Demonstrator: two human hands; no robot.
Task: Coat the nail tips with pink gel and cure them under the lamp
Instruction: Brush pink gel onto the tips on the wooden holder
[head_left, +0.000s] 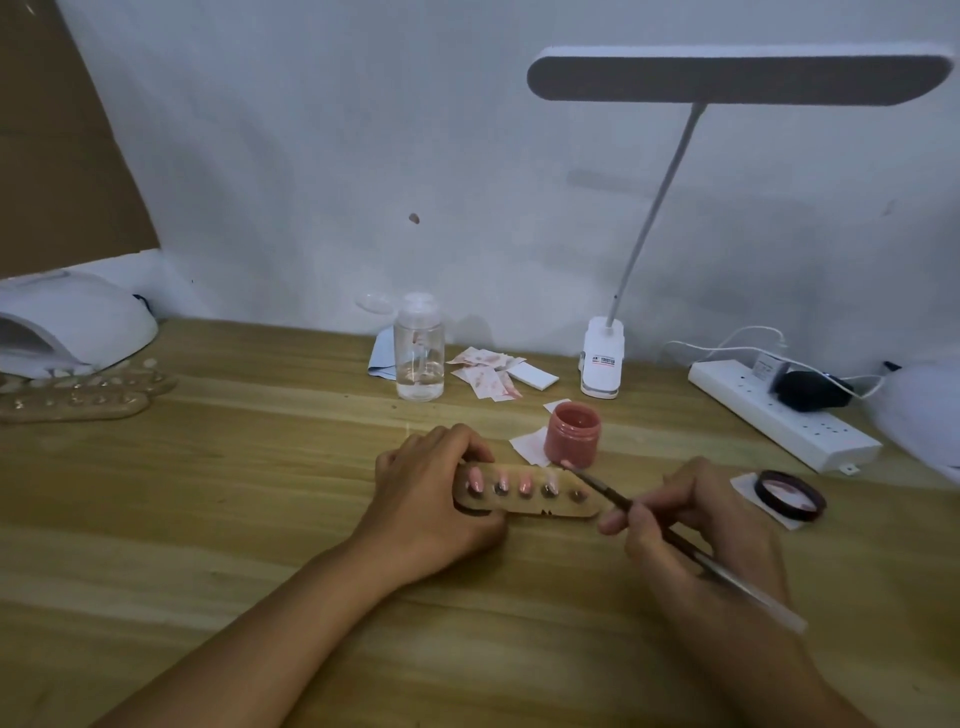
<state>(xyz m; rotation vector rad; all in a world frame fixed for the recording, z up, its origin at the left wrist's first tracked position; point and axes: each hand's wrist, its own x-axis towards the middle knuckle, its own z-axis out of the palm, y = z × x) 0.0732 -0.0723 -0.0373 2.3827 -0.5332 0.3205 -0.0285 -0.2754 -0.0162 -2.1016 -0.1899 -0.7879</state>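
Coating looks midway: one curing lamp (72, 325) sits far left of the wooden strip (530, 506), whose left end the left hand (431, 499) grips. At its right end the right hand (691, 519) pinches one brush (602, 488), with one gel jar (572, 435) just behind. Two of the strip's five nail tips (524, 486) look pink, so a bare one needs a steady stroke next.

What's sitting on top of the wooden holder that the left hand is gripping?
Five nail tips stand in a row on the wooden holder; two look pink, three darker. The left hand covers the holder's left end, hiding anything there.
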